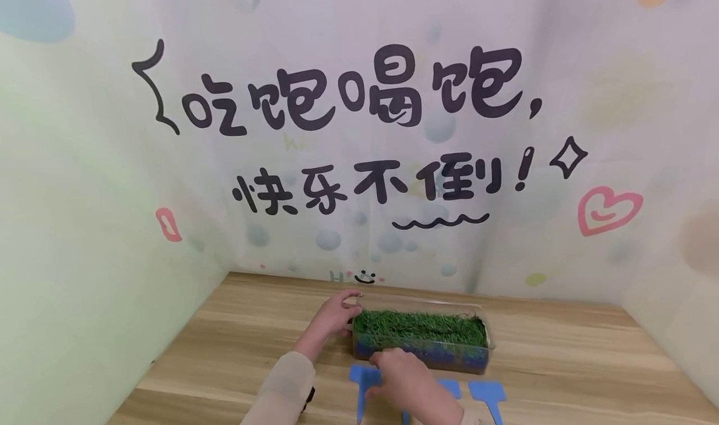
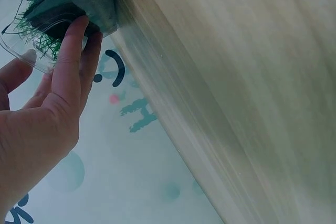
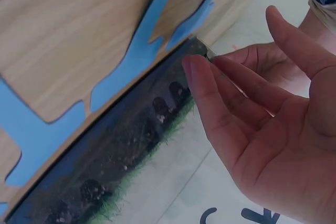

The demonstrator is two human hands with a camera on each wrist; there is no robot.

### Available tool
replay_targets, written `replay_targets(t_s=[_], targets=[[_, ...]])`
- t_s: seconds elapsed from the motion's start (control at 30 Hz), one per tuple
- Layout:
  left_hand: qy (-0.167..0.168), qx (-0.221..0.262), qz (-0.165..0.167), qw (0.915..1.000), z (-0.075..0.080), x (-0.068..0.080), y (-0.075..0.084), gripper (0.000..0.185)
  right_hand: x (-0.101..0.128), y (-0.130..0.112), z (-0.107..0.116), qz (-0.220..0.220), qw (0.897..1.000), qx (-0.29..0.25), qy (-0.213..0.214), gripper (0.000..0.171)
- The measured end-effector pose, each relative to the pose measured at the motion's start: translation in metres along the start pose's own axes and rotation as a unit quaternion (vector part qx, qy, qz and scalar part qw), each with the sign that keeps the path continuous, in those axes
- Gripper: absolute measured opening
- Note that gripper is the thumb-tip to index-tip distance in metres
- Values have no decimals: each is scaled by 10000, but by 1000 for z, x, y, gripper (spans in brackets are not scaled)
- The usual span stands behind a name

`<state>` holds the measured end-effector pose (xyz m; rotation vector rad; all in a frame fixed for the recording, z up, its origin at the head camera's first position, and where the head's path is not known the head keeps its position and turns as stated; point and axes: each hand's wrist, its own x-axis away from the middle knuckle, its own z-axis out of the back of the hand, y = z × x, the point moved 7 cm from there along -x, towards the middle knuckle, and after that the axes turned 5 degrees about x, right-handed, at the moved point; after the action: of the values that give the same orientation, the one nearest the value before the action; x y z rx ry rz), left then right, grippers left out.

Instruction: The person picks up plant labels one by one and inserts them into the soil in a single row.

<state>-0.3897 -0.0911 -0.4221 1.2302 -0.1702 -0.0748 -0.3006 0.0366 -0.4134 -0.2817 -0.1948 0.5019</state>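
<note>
On the wooden desk, near its back edge and under a wall printed with large black characters, stands a long clear plastic box of green grass over a dark layer with blue at the front. At the box's left end, the left hand touches the clear wall: in the left wrist view its fingers lie nearly straight against the end wall of the box, with the thumb apart at the rim, so the hand presses rather than wraps around it. Further right, in front of the box's long side, the right hand rests low over several flat blue plant tags lying on the desk just beside the box. In the right wrist view the right hand is spread, its fingers straight and relaxed, the tips at or just by the box's front wall; whether they touch it I cannot tell. It holds nothing. The blue tags lie flat along the box's bottom edge.
</note>
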Motion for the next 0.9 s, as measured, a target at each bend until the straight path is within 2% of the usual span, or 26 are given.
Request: replay_targets(t_s=[0.23, 0.5, 0.57, 0.67, 0.8, 0.9], targets=[[-98, -83, 70, 9999, 0, 2, 1, 41, -2, -1, -10, 23, 9996, -226, -172, 39], [-75, -42, 56, 9999, 1, 3, 0, 42, -5, -4, -17, -5, 9991, 414, -48, 38], [-75, -73, 46, 9999, 0, 2, -1, 42, -4, -4, -18, -97, 9989, 441, -79, 31], [-72, -134, 13, 9999, 0, 2, -2, 42, -1, -3, -22, -311, 9992, 128, -194, 19], [-63, -153, -7, 9999, 1, 2, -5, 41, 4, -3, -28, -595, 9976, -182, -315, 27], [-68, -143, 9, 9999, 1, 2, -6, 41, 4, -3, -32, -739, 9967, 43, -344, 29]])
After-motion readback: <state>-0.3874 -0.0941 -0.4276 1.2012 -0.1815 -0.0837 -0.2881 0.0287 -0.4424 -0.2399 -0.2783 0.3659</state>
